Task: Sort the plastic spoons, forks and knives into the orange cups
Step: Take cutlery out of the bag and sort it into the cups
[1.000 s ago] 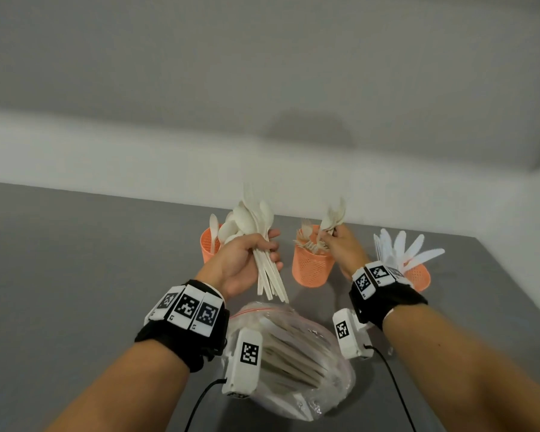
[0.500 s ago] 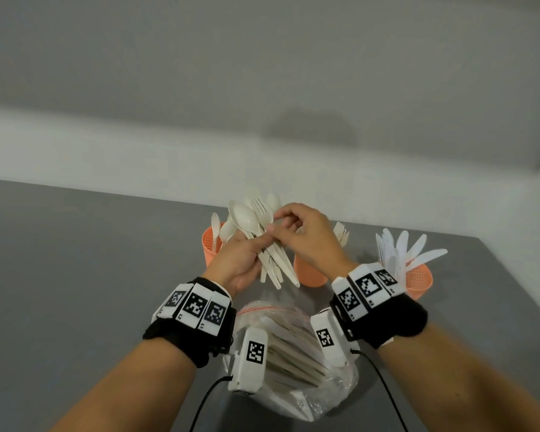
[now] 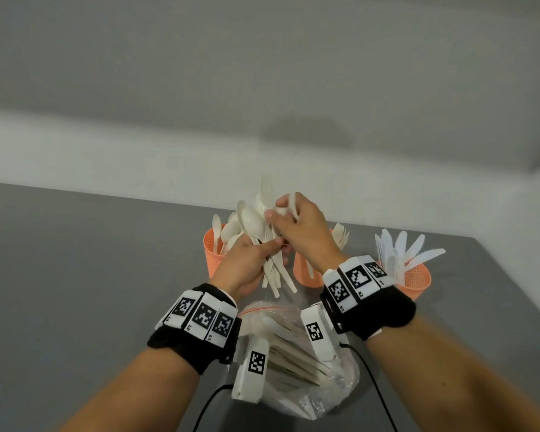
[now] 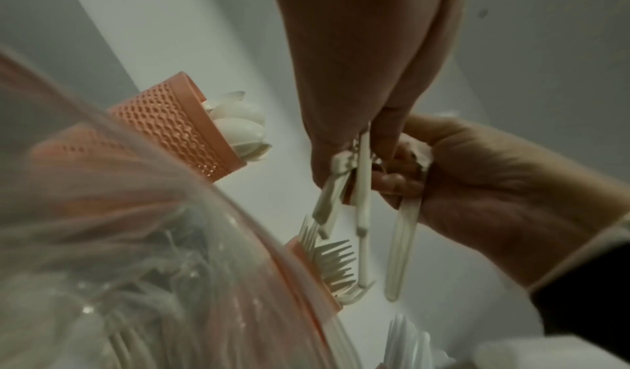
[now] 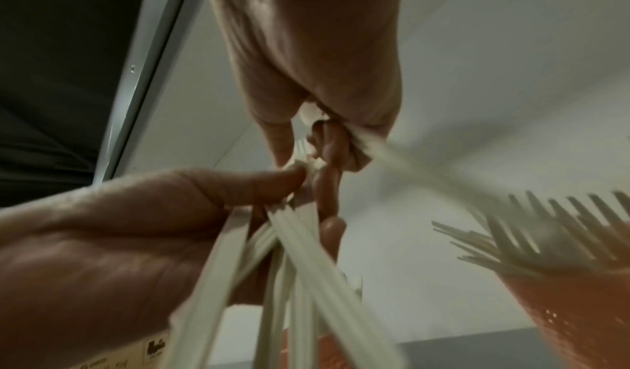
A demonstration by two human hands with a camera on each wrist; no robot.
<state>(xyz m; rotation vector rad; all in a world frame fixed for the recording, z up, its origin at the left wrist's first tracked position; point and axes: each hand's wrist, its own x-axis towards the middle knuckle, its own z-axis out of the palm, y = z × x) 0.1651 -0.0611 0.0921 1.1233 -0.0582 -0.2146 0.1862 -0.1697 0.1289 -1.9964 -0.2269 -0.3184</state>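
Note:
My left hand (image 3: 262,247) grips a bundle of white spoons and forks (image 3: 256,222) above the table, bowls up and handles hanging down (image 5: 290,267). My right hand (image 3: 281,210) reaches over the bundle's top and pinches one white piece (image 3: 292,202); I cannot tell its kind. Three orange mesh cups stand behind. The left cup (image 3: 214,254) holds spoons (image 4: 238,126). The middle cup (image 3: 306,274), partly hidden by my right hand, holds forks (image 5: 545,240). The right cup (image 3: 416,280) holds knives (image 3: 402,251).
A clear plastic bag (image 3: 296,347) with more white cutlery lies on the grey table (image 3: 91,275) right under my wrists. The table's right edge runs close behind the knife cup. A pale wall stands behind the table.
My right hand left the fork cup, came across to the bundle in my left hand and now pinches a piece at its top. The left hand rose slightly.

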